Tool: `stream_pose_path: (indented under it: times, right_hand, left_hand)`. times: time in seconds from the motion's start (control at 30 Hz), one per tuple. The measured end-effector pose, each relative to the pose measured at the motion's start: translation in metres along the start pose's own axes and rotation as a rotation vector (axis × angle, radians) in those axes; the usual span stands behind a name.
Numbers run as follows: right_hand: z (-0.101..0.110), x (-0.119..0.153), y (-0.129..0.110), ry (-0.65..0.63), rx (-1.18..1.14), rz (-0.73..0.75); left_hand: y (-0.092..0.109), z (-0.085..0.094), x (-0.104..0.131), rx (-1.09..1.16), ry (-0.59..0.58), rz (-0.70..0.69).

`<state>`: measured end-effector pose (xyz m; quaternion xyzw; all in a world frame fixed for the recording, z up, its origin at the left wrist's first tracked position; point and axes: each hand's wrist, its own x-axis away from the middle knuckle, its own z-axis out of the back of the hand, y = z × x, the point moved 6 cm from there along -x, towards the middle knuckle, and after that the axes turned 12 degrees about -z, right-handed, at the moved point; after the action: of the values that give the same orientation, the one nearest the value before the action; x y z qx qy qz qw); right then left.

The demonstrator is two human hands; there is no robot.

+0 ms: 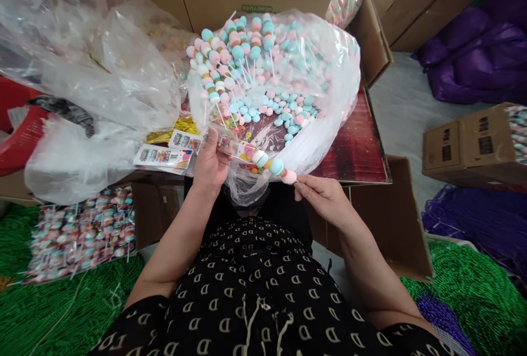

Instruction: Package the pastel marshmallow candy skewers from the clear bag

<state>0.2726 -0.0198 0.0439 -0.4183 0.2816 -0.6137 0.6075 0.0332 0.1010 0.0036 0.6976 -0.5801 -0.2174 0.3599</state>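
My left hand (211, 165) pinches the top of a clear printed wrapper (234, 146) near the table's front edge. From the wrapper a candy skewer (269, 163) with pink, white, blue and orange pieces slants down to the right. My right hand (319, 194) has its fingers closed on the stick end beside the pink piece. Behind, several finished skewers (236, 43) lean in a row on a large clear bag (346, 70) of loose pink and blue candies (288, 111). Printed cards (162, 157) lie left of my left hand, with yellow ties (181, 128) behind them.
The dark red table (358, 147) shows at right. Cardboard boxes stand behind and to the right (469, 142). Clear plastic bags (102, 59) and a red basket (20, 136) are at left. Wrapped skewers (86, 229) lie at lower left, near green strands (53, 312).
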Motion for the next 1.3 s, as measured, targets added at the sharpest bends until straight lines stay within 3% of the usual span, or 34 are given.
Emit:
stream_pose_path:
  times: [0.3, 0.7, 0.9, 1.17, 1.3]
  right_hand:
    - [0.002, 0.002, 0.002, 0.019, 0.061, 0.007]
    - [0.007, 0.007, 0.013, 0.276, -0.018, -0.012]
    - [0.012, 0.011, 0.004, 0.432, 0.074, 0.144]
    - [0.014, 0.012, -0.003, 0.456, 0.135, 0.233]
    - [0.013, 0.011, 0.000, 0.440, 0.114, 0.174]
  left_hand:
    - [0.000, 0.001, 0.000, -0.026, -0.016, -0.067]
    - [0.007, -0.001, 0.002, -0.083, 0.009, -0.114]
    - [0.005, 0.000, 0.000, -0.059, -0.027, -0.120]
    - [0.010, -0.003, 0.002, -0.056, -0.016, -0.131]
    - [0.013, -0.006, 0.003, -0.066, -0.019, -0.147]
